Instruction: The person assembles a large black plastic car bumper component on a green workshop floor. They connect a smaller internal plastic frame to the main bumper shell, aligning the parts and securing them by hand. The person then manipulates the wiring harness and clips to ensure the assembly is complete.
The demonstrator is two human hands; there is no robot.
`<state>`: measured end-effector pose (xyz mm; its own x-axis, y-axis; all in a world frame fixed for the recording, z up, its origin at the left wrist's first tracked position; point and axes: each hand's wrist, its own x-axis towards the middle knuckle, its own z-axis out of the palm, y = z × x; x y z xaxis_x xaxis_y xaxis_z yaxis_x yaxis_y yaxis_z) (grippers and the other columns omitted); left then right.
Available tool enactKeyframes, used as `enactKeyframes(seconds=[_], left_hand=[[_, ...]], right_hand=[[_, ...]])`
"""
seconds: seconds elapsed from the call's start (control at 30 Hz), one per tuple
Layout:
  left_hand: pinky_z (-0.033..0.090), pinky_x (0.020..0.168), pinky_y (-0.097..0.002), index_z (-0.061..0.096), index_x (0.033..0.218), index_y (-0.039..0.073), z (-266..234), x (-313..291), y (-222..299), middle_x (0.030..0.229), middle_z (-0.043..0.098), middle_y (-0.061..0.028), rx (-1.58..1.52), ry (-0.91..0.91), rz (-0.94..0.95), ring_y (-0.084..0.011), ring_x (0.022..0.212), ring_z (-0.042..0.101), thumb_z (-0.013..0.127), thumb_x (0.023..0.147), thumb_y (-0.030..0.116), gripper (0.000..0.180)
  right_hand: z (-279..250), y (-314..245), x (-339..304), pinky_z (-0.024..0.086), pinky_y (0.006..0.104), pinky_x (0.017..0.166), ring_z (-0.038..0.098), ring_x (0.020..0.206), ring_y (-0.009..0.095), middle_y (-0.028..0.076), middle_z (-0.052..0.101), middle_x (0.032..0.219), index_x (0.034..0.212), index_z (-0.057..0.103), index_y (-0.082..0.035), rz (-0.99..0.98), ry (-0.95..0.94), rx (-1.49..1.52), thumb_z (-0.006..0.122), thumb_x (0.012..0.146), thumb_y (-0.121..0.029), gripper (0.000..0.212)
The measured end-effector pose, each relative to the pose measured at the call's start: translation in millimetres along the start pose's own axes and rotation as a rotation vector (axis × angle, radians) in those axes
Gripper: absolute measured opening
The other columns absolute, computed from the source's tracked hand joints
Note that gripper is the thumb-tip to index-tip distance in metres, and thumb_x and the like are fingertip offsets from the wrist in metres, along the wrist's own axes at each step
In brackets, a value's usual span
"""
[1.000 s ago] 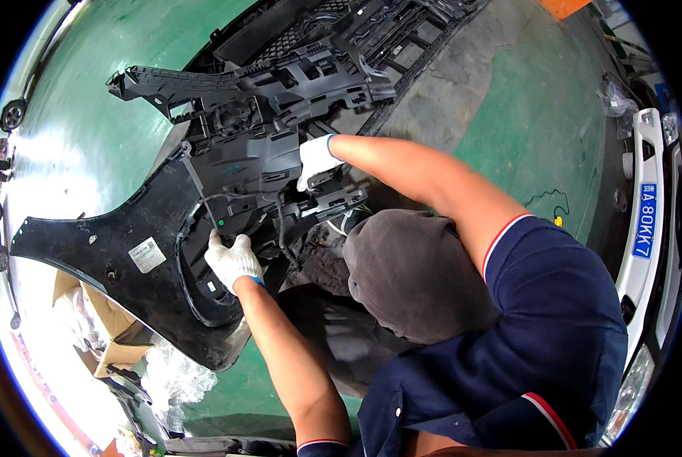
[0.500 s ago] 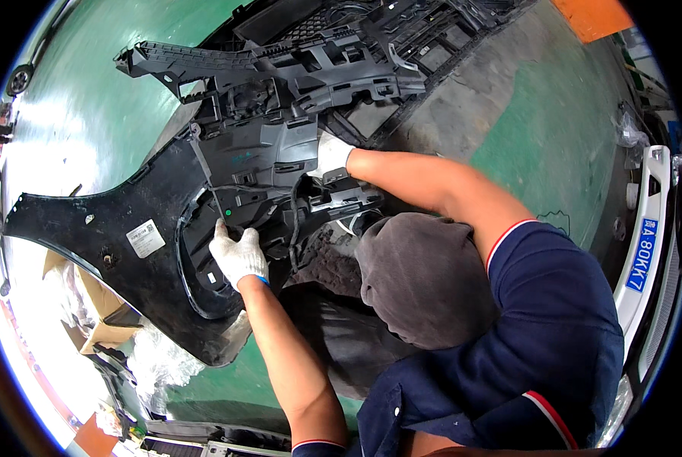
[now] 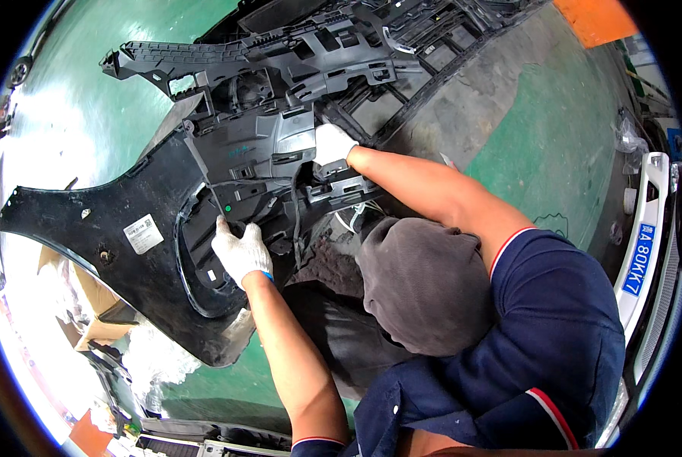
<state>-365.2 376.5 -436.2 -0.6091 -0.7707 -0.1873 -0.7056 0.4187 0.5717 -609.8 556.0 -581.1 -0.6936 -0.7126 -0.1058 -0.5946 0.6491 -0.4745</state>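
A large black plastic car bumper cover point(image 3: 82, 228) lies with its inner side up, a white label stuck on it. Black ribs, brackets and a dark cable run across its middle. My left hand point(image 3: 242, 255), in a white knit glove, grips the cover beside a small green dot, index finger stretched along a strip. My right hand point(image 3: 334, 145), also gloved, holds the edge of a raised black bracket point(image 3: 295, 129); its fingertips are hidden behind the part. White wires point(image 3: 349, 218) show below that hand.
Beyond lies more black plastic framework point(image 3: 326, 57). At left are a cardboard box point(image 3: 101, 308) and clear plastic wrap point(image 3: 158, 354). A white car bumper point(image 3: 637, 266) stands at right, an orange panel point(image 3: 596, 21) at upper right. A rounded grey cloth shape point(image 3: 429, 289) covers the near middle.
Both hands keep their places on the bumper cover. The cover and the framework beyond appear slightly farther left and up, and more of the white wires shows.
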Motion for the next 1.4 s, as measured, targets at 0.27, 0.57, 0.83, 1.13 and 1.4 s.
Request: enactKeyframes(seconds=[0.27, 0.57, 0.83, 1.13, 1.4], left_hand=[[0.046, 0.106, -0.0445, 0.055, 0.145, -0.005, -3, -2, 10, 0.126, 0.063, -0.0294, -0.036, 0.002, -0.01, -0.0428, 0.119, 0.061, 0.073, 0.08, 0.015, 0.07], [0.047, 0.107, -0.0449, 0.054, 0.147, -0.002, -2, -1, 4, 0.128, 0.06, -0.029, 0.018, 0.017, -0.041, -0.0426, 0.12, 0.06, 0.072, 0.081, 0.016, 0.071], [0.047, 0.105, -0.0447, 0.055, 0.145, -0.004, 2, 7, -10, 0.126, 0.063, -0.0304, -0.012, -0.006, -0.013, -0.0434, 0.116, 0.062, 0.073, 0.079, 0.016, 0.071], [0.05, 0.1, -0.0357, 0.055, 0.143, -0.007, 1, 7, -6, 0.123, 0.072, -0.0221, -0.034, 0.026, 0.0, -0.0303, 0.107, 0.07, 0.073, 0.08, 0.01, 0.068], [0.048, 0.106, -0.0455, 0.054, 0.148, 0.004, -4, 1, 6, 0.131, 0.06, -0.0274, 0.034, -0.001, -0.019, -0.0432, 0.121, 0.061, 0.074, 0.079, 0.021, 0.073]], right_hand=[[-3, 12, 4, 0.057, 0.0501, 0.074, 0.071, 0.079, 0.041, 0.022, 0.073, 0.086, 0.091, 0.077, -0.007, -0.205, 0.034, 0.036, 0.072, 0.078, -0.036, 0.032], [-72, 2, -30, 0.056, 0.0294, 0.069, 0.07, 0.074, 0.015, 0.01, 0.074, 0.087, 0.108, 0.073, 0.001, 0.094, -0.254, 0.781, 0.07, 0.097, -0.026, 0.029], [-68, 31, -94, 0.055, 0.0293, 0.064, 0.068, 0.072, 0.013, 0.007, 0.075, 0.095, 0.111, 0.075, -0.002, 0.53, 0.133, 0.978, 0.071, 0.096, -0.025, 0.028], [-86, 1, -98, 0.055, 0.037, 0.091, 0.072, 0.104, 0.028, 0.014, 0.076, 0.109, 0.113, 0.074, -0.005, 0.248, 0.176, 0.606, 0.075, 0.09, -0.037, 0.04], [-112, -90, -70, 0.051, 0.0485, 0.091, 0.065, 0.105, 0.036, 0.014, 0.069, 0.108, 0.109, 0.073, -0.014, -0.513, 0.237, 0.009, 0.075, 0.077, -0.028, 0.035]])
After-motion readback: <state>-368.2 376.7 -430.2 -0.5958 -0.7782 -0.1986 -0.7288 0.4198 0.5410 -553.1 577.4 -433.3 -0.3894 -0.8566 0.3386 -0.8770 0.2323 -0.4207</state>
